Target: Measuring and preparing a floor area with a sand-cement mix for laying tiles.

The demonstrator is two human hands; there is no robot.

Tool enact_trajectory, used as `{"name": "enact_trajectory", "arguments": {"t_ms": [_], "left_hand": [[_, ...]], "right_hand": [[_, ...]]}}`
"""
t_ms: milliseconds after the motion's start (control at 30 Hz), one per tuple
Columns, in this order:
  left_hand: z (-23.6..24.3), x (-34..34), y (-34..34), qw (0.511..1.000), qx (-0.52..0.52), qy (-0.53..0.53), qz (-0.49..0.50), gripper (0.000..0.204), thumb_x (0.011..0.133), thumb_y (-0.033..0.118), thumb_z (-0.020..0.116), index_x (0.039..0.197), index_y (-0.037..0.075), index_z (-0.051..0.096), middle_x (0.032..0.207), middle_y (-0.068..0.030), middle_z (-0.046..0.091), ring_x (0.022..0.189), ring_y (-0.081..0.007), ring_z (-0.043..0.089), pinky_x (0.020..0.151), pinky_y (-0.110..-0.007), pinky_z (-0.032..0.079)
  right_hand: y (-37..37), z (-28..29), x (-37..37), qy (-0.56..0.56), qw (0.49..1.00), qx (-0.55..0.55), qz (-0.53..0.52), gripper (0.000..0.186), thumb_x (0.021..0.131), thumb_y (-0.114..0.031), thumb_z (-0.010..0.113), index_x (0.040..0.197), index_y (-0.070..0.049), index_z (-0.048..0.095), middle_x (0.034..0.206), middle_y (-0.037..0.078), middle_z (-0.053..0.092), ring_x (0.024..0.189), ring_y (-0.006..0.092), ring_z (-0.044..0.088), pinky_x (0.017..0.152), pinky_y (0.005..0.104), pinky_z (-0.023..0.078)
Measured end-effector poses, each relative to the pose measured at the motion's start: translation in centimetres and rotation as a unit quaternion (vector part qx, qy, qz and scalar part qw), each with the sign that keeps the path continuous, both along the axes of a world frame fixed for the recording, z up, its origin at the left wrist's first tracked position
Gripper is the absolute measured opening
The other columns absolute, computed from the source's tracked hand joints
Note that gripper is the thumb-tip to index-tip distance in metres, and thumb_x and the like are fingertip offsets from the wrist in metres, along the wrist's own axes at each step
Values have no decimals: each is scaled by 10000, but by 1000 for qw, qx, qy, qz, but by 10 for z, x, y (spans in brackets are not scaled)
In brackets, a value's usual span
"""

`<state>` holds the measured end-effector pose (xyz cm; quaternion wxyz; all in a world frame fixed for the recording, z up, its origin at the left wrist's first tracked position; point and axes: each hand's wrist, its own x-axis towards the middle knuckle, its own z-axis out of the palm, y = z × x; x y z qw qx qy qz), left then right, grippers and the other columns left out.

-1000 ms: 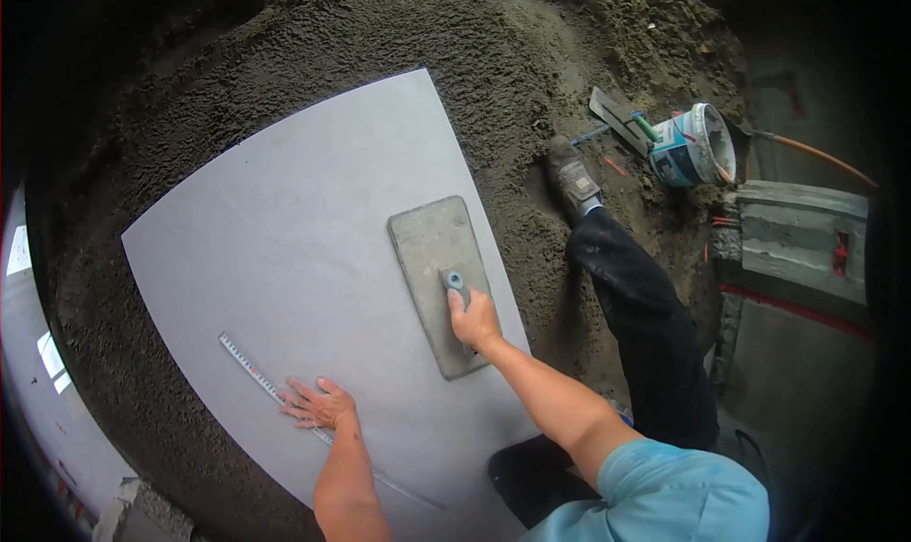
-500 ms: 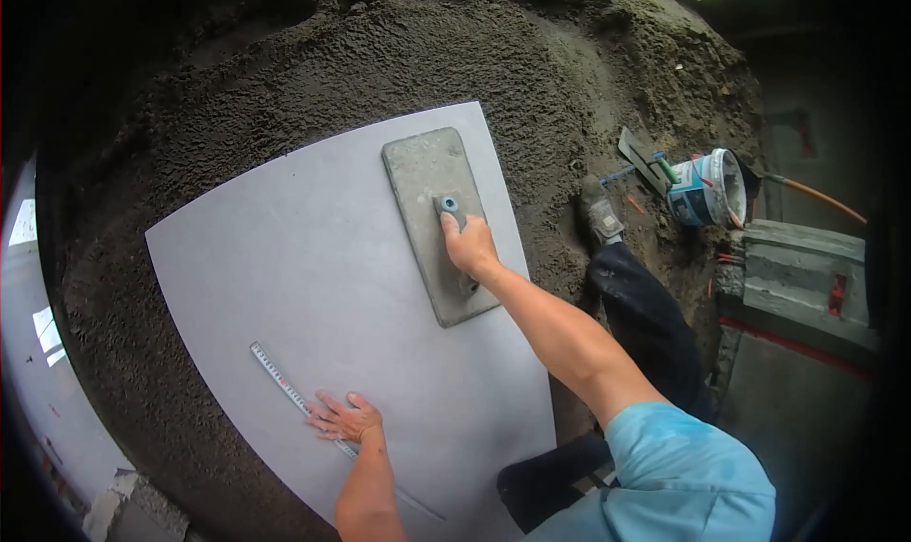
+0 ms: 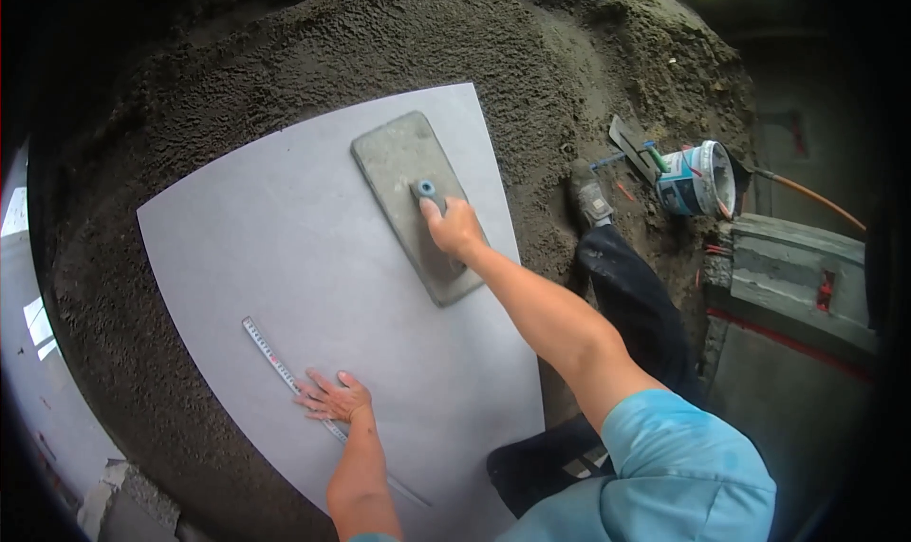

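Observation:
A large pale grey tile lies on dark, rough mortar. My right hand is closed round the handle of a plastering float, whose long grey board rests against the tile toward its far right side. Lower on the tile, my left hand lies flat with its fingers spread. Beneath those fingers runs a tape measure strip, slanting across the tile and partly hidden by the hand and wrist.
Dark mortar surrounds the tile. At the right stand a white and blue bucket and a trowel, beside my shoe. A concrete step lies farther right. Broken concrete sits at the lower left.
The float, in my right hand, has shifted a little left over the tile and turned slightly. My left hand stays on the tape strip. The whole view has drifted slightly.

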<state>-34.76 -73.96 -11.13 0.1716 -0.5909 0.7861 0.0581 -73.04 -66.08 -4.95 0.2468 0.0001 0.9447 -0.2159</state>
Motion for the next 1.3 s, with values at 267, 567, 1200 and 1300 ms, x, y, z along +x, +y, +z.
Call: {"name": "enact_trajectory", "arguments": {"t_ms": [267, 567, 1200, 1300], "left_hand": [[-12, 15, -29, 997, -79, 15, -6, 694, 909, 488, 456, 1523, 211, 288, 1615, -121, 133, 1469, -432, 84, 1110, -686, 100], [-26, 11, -9, 998, -59, 2, -13, 715, 908, 546, 411, 1516, 186, 304, 1610, -141, 142, 1464, -447, 81, 1100, -695, 88], [-25, 11, -20, 996, -89, 30, -5, 709, 911, 559, 394, 1518, 205, 305, 1612, -126, 142, 1464, -441, 91, 1097, -695, 98], [-33, 8, -17, 996, -82, 45, -9, 713, 906, 558, 403, 1517, 204, 306, 1607, -128, 151, 1462, -443, 93, 1098, -694, 95]], "right_hand": [[85, 64, 164, 144, 922, -340, -119, 381, 918, -321, 600, 929, 59, 591, 771, 245, 657, 716, 468, 621, 659, 430, 513], [108, 11, 96, 38, 981, -133, -137, 444, 912, -389, 608, 1030, 39, 624, 877, 265, 662, 815, 435, 641, 747, 434, 519], [179, 39, 227, 94, 951, -271, -118, 444, 869, -328, 635, 1016, 90, 615, 925, 286, 669, 799, 468, 647, 724, 453, 523], [152, -7, 188, -26, 998, 13, -57, 571, 858, -421, 653, 1086, 102, 619, 986, 336, 643, 985, 473, 613, 862, 489, 499]]}}
